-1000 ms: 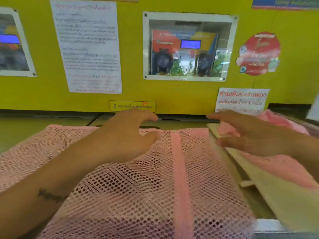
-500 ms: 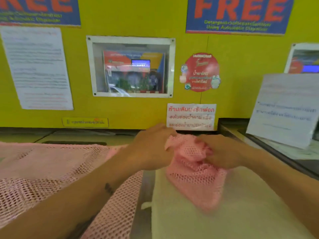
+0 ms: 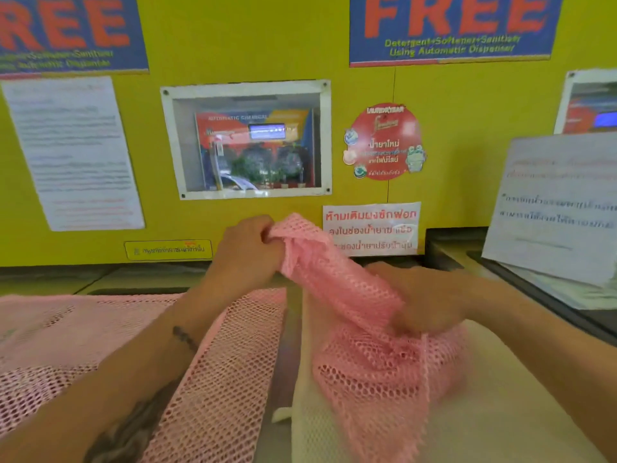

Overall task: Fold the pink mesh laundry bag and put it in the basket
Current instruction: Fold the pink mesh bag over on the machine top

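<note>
A spread pink mesh sheet (image 3: 83,345) covers the table's left side. Right of it, over cream mesh (image 3: 500,412), the bunched pink mesh laundry bag (image 3: 367,355) is lifted, left hand (image 3: 247,252) pinching its top, right hand (image 3: 430,299) clutching its middle. Folding looks barely begun; next, flatten it. No basket visible.

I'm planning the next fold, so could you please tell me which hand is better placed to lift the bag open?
Probably the left hand: its grip pinches the pink mesh bag's raised top corner.
</note>
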